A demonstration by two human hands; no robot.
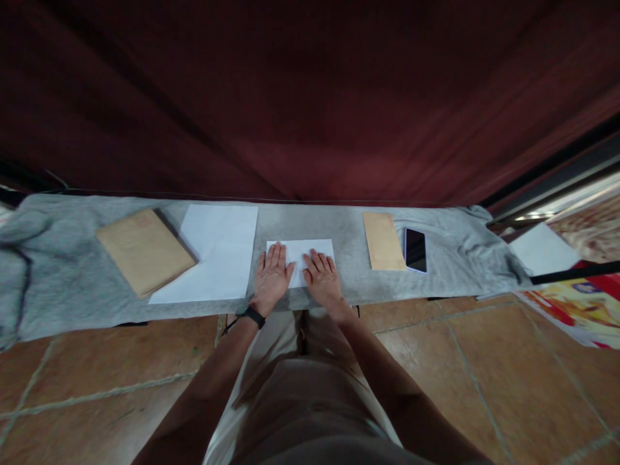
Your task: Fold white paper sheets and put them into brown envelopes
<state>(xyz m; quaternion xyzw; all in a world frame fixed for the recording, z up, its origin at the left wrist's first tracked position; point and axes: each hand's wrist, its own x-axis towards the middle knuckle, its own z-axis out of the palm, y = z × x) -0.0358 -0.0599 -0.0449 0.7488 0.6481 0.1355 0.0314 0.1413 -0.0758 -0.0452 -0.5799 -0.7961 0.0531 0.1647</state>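
A small white sheet of paper [297, 250], perhaps folded, lies on the grey cloth in front of me. My left hand [272, 274] rests flat on its left part, fingers stretched forward. On the right part lies my right hand [321, 276], palm down with the fingers a little apart. Neither hand grips anything. To the left is a larger white sheet [217, 248], partly under a stack of brown envelopes [148, 252]. A single brown envelope [384, 241] lies to the right.
The grey cloth [334, 223] covers a long narrow table. A phone [415, 250] lies beside the single envelope. Dark red fabric [310, 110] hangs along the far edge. At the far right, a white sheet [545, 248] and a colourful printed package [586, 307] are below the table's end.
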